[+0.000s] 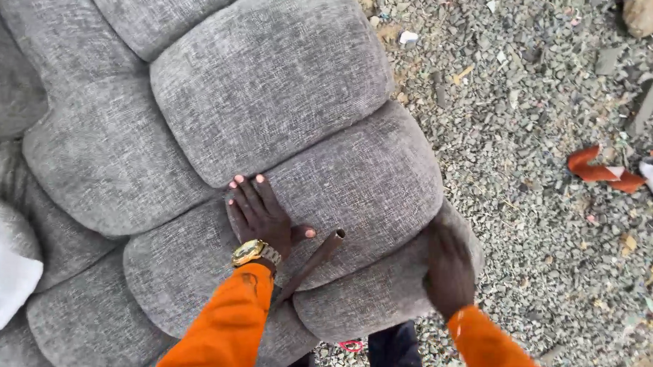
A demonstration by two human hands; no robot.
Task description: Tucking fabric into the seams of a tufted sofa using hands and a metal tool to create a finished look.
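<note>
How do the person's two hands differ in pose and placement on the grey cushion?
The left hand lies flat on top of the grey cushion, fingers spread; the right hand curls over its edge. The left hand's wrist bears a gold watch; the right hand's wrist shows none. A thin brown rod lies beside the left hand, apart from the right. Both have orange sleeves.

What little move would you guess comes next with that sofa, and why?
Probably a small shove or tilt of the grey cushioned sofa. The left hand lies flat on a padded section, the right hand grips its outer edge, and a brown pipe-like piece rests loose between them. It stands outdoors on gravel, so the grip looks like steadying.
</note>
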